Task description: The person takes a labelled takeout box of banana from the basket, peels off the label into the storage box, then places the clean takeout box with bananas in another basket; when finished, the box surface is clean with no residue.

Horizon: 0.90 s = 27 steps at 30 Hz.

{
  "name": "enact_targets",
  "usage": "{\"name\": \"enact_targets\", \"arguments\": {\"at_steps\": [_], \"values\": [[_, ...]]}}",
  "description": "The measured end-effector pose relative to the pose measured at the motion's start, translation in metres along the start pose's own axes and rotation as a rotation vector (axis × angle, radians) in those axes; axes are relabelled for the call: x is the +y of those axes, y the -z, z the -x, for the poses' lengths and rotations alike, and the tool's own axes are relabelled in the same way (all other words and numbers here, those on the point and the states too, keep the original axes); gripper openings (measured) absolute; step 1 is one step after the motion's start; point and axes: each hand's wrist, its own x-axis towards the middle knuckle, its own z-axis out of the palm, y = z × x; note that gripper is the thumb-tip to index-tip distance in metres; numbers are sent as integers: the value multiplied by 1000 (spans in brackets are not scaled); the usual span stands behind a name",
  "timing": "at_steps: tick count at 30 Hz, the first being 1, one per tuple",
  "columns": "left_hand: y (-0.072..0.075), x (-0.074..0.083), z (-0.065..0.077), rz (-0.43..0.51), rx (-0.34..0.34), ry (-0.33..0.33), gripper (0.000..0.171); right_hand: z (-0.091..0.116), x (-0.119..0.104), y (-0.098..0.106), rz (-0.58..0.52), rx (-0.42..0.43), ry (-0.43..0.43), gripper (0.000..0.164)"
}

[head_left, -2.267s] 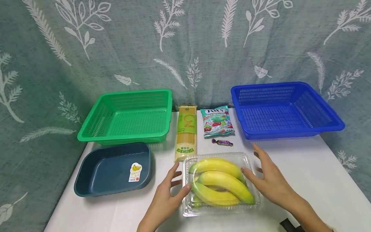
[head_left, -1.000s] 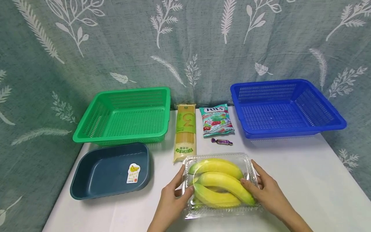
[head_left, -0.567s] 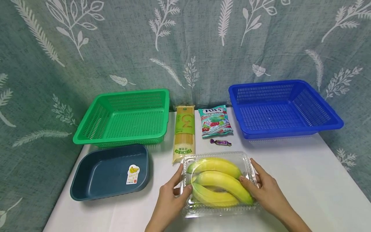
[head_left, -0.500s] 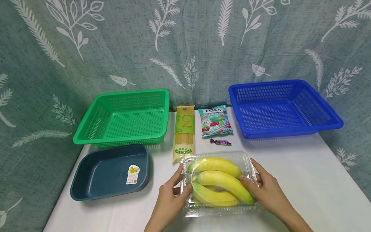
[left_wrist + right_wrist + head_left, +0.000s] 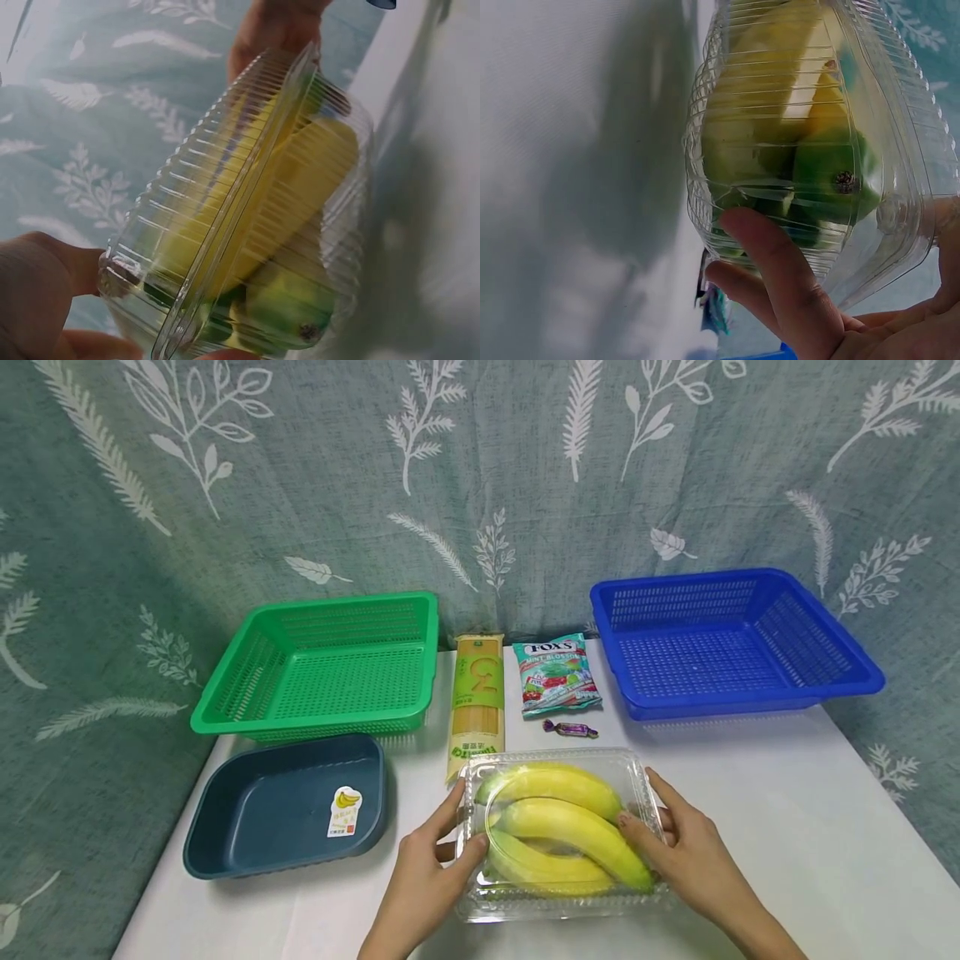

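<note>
A clear plastic clamshell box full of yellow bananas with green tips is between the two hands, near the front of the table. At its left side my left hand grips it, thumb on the lid's edge and fingers down the side. My right hand holds the opposite side, its thumb over the lid's corner. In the right wrist view, two fingers of the right hand press against the ribbed side wall. The left wrist view shows the lid down over the fruit. The box's far left corner overlaps the noodle packet's near end.
Behind the box lie a noodle packet, a bag of mints and a purple wrapped candy. A green basket and a dark blue tub stand at left, a blue basket at back right. A leaf-patterned curtain hangs behind.
Both hands have come in from apart to grip the box's sides. Since then the box and the left hand have shifted slightly left.
</note>
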Motion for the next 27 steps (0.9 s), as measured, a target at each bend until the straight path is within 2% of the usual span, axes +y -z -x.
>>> {"name": "enact_targets", "arguments": {"at_steps": [6, 13, 24, 27], "values": [[6, 3, 3, 3, 12, 23, 66, 2, -7, -4, -6, -2, 12, 82], [19, 7, 6, -22, 47, 23, 65, 0, -19, -9, 46, -6, 44, 83], [46, 15, 0, -63, 122, 31, 64, -12, -41, -24, 76, 7, 143, 79], [53, 17, -2, -82, 121, 24, 63, -16, -48, -26, 109, 23, 165, 76]]}}
